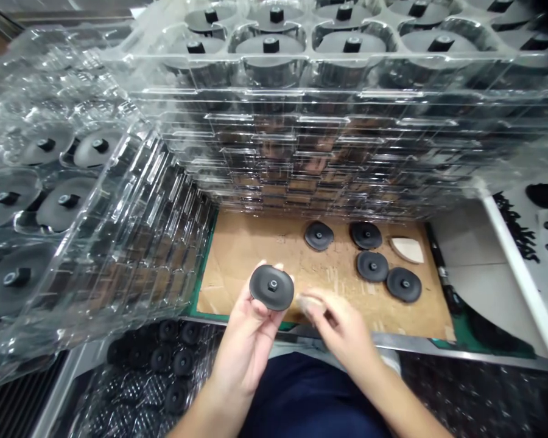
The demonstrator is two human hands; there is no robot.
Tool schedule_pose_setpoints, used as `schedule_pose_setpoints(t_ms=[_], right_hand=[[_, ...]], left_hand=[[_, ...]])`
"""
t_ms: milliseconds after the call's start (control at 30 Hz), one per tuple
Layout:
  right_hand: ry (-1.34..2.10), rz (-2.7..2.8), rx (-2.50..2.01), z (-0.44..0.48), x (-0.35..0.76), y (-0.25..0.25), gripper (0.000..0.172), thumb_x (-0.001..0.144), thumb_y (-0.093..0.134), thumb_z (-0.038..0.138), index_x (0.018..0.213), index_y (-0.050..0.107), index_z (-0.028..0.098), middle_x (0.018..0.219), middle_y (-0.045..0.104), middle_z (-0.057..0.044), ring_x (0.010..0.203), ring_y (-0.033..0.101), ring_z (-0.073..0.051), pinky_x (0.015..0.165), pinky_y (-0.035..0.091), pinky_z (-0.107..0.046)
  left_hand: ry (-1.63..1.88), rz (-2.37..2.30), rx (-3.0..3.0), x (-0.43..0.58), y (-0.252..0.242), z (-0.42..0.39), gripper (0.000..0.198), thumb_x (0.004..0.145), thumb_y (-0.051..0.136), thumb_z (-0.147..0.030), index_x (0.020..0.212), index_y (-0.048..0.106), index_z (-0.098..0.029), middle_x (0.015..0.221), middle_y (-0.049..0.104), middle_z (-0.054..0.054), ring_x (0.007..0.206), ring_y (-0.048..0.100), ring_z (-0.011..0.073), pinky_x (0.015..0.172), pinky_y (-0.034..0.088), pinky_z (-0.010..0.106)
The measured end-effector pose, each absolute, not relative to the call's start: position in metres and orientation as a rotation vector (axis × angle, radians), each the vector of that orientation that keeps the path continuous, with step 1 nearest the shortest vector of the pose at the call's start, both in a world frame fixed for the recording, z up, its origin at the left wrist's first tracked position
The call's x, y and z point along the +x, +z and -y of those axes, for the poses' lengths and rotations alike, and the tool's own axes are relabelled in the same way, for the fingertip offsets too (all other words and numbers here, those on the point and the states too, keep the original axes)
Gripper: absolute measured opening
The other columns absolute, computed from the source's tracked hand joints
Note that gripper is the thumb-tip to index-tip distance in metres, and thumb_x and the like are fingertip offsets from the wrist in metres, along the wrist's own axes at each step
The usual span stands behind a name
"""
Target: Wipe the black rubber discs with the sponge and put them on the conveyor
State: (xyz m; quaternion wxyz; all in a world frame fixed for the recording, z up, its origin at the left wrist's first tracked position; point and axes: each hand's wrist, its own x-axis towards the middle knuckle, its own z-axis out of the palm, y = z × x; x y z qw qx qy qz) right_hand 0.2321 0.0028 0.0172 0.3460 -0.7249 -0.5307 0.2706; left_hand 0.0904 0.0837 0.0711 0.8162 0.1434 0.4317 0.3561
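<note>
My left hand (251, 340) grips a black rounded disc-shaped part (261, 285) by its edges, fingers behind it and thumb at the near rim. The part's short central post faces up. Just to its right, my right hand (342, 322) is closed on a small pale piece (307, 302), blurred, its kind unclear; it is close to the disc's right edge. On the cardboard sheet (237, 243) beyond my hands lie several similar discs, among them one black disc (318, 236) set apart and another black disc (404, 285) at the right. A pale wedge-shaped piece (407, 249) lies beside them.
A tall stack of clear plastic trays (301, 140) rises behind the cardboard, its top tray holding discs. Another clear tray stack (132, 213) stands on the left, also with discs. More black parts (173, 359) sit lower left. A white panel edge (516, 261) borders the right.
</note>
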Motion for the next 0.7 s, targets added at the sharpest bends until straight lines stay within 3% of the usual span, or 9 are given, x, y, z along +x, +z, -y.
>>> schedule_pose_setpoints(t_ms=[100, 300, 367, 500, 633, 700], right_hand=[[0.797, 1.429, -1.831, 0.002, 0.229, 0.015, 0.018, 0.088, 0.051, 0.023, 0.092, 0.069, 0.024, 0.084, 0.074, 0.000, 0.077, 0.068, -0.018, 0.068, 0.050, -0.029], [0.522, 1.341, -1.696, -0.020, 0.232, 0.086, 0.023, 0.092, 0.048, 0.021, 0.111, 0.060, 0.022, 0.104, 0.069, -0.003, 0.092, 0.063, -0.017, 0.077, 0.047, -0.028], [0.451, 1.457, -1.548, -0.025, 0.227, 0.107, 0.023, 0.090, 0.048, 0.015, 0.110, 0.059, 0.019, 0.101, 0.070, -0.004, 0.088, 0.063, -0.016, 0.077, 0.045, -0.029], [0.638, 1.614, -1.526, -0.032, 0.219, 0.118, 0.019, 0.090, 0.048, 0.012, 0.101, 0.062, 0.018, 0.092, 0.071, -0.002, 0.079, 0.062, -0.014, 0.070, 0.044, -0.027], [0.349, 1.603, -1.578, -0.035, 0.213, 0.116, 0.025, 0.092, 0.041, 0.014, 0.104, 0.062, 0.012, 0.092, 0.070, -0.009, 0.078, 0.061, -0.018, 0.070, 0.041, -0.032], [0.356, 1.598, -1.514, -0.031, 0.211, 0.117, 0.026, 0.091, 0.040, 0.013, 0.106, 0.061, 0.010, 0.085, 0.069, -0.008, 0.072, 0.060, -0.018, 0.068, 0.041, -0.032]], left_hand=[[0.744, -0.920, 0.309, 0.091, 0.072, -0.082, 0.072, 0.058, 0.084, -0.031, 0.124, 0.057, -0.027, 0.121, 0.064, 0.007, 0.109, 0.062, 0.0249, 0.094, 0.051, 0.034], [0.737, -0.858, 0.343, 0.093, 0.074, -0.075, 0.055, 0.062, 0.081, -0.030, 0.114, 0.064, -0.025, 0.116, 0.067, 0.007, 0.105, 0.062, 0.0216, 0.085, 0.054, 0.027], [0.682, -0.857, 0.343, 0.094, 0.075, -0.074, 0.052, 0.064, 0.080, -0.030, 0.113, 0.064, -0.024, 0.114, 0.068, 0.007, 0.102, 0.064, 0.0216, 0.082, 0.054, 0.026], [0.605, -0.870, 0.357, 0.096, 0.076, -0.069, 0.048, 0.064, 0.080, -0.023, 0.110, 0.066, -0.024, 0.107, 0.070, 0.005, 0.091, 0.066, 0.0188, 0.076, 0.055, 0.023], [0.604, -0.843, 0.368, 0.097, 0.077, -0.068, 0.035, 0.062, 0.080, -0.025, 0.095, 0.071, -0.018, 0.088, 0.073, 0.004, 0.082, 0.067, 0.0175, 0.078, 0.054, 0.025], [0.635, -0.858, 0.355, 0.096, 0.077, -0.070, 0.041, 0.058, 0.083, -0.019, 0.097, 0.071, -0.021, 0.092, 0.073, 0.003, 0.086, 0.067, 0.0180, 0.080, 0.054, 0.025]])
